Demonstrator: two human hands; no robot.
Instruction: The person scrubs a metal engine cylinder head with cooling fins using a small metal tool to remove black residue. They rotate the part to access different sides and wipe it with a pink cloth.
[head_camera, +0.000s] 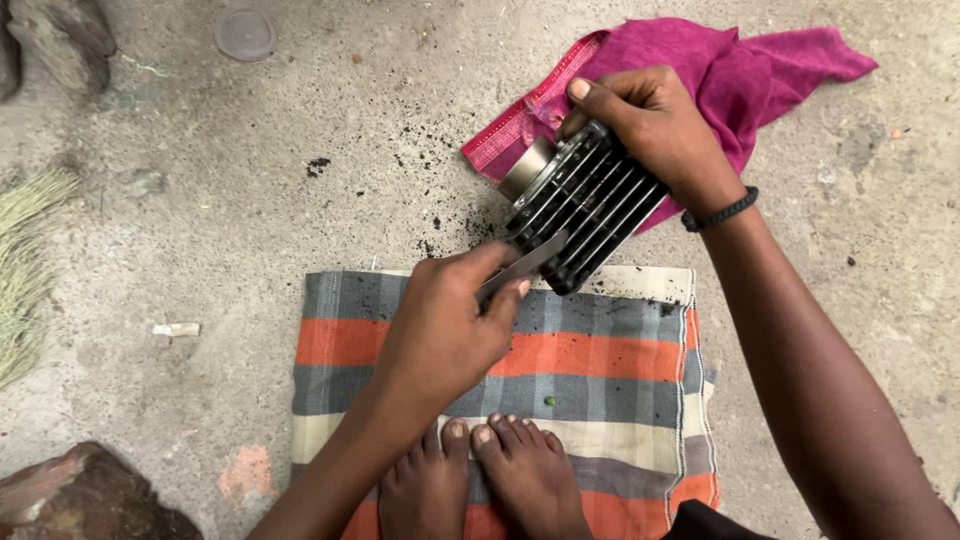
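My right hand (655, 125) grips a black finned metal engine cylinder (585, 205) from above and holds it tilted over the ground. A pale metal sleeve (527, 167) sticks out of its left end. My left hand (450, 325) holds a thin flat metal blade (525, 265), whose tip lies against the cylinder's fins. A dark band (720, 210) circles my right wrist. My bare feet (490, 480) rest on a striped orange, grey and cream cloth (610, 375) below the cylinder.
A magenta cloth (740, 70) lies behind the cylinder. Black grit (440, 215) is scattered on the concrete ground. A round lid (244, 33) lies at the top left, stones (60, 35) in the corners, and a broom's bristles (25, 260) at the left edge.
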